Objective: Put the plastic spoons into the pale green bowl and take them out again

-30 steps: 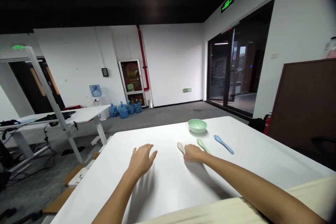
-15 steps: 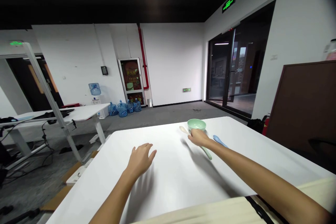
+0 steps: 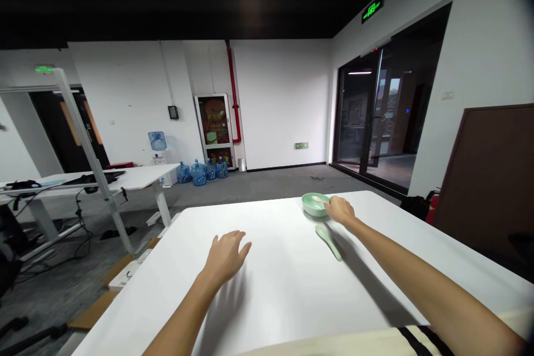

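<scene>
A pale cream spoon [image 3: 319,198] lay in a mint-green bowl [image 3: 314,205], its head in the hollow, which kept it from sliding, and its handle ran toward the bowl's right rim. The right hand [image 3: 340,210] was just beside that rim, its fingers [image 3: 334,206] lying close together and slightly curled; no pinch showed, and whether they touched the spoon could not be told. Just below the bowl, a green spoon [image 3: 329,242] lay flat on the white table [image 3: 292,289], held in place by nothing but its own weight. The left hand [image 3: 225,258] was well apart, its fingers spread and empty over the tabletop. Beyond the table stood blue water jugs [image 3: 198,173] along the far wall.
</scene>
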`<action>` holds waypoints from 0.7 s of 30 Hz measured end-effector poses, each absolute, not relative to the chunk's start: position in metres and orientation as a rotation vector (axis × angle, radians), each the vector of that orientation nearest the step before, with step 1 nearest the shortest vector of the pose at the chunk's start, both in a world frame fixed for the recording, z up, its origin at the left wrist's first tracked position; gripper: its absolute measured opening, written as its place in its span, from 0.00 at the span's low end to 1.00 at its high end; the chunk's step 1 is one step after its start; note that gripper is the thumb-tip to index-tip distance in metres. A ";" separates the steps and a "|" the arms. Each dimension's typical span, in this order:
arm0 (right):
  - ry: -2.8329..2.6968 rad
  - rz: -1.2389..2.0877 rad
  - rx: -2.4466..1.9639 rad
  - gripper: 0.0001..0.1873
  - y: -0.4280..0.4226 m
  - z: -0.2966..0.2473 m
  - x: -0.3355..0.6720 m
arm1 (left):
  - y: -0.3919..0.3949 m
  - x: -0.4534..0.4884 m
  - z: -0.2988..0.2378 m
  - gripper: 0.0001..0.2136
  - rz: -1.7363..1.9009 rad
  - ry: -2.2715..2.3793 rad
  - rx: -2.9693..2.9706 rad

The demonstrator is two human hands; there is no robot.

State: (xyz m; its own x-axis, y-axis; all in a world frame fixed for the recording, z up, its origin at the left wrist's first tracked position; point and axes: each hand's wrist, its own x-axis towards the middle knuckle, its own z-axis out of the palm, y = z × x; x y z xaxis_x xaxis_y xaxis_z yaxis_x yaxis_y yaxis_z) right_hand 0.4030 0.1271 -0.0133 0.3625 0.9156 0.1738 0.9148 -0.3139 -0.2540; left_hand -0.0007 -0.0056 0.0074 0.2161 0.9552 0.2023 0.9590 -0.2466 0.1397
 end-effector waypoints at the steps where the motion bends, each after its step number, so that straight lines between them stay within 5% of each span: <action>1: -1.607 0.007 -2.326 0.21 0.130 -0.016 0.404 | -0.006 -0.001 0.007 0.22 -0.386 -1.922 -2.434; 21: -1.551 0.108 -2.340 0.20 0.167 -0.046 0.402 | -0.004 0.001 0.010 0.21 -0.399 -1.958 -2.434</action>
State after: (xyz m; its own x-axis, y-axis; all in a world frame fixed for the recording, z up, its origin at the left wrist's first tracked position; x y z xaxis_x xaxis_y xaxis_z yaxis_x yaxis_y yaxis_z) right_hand 0.4018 0.1666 -0.0459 0.4043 0.9070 0.1177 0.8820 -0.3526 -0.3126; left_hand 0.0013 -0.0040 0.0096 0.1950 0.9620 0.1911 0.9600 -0.2271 0.1637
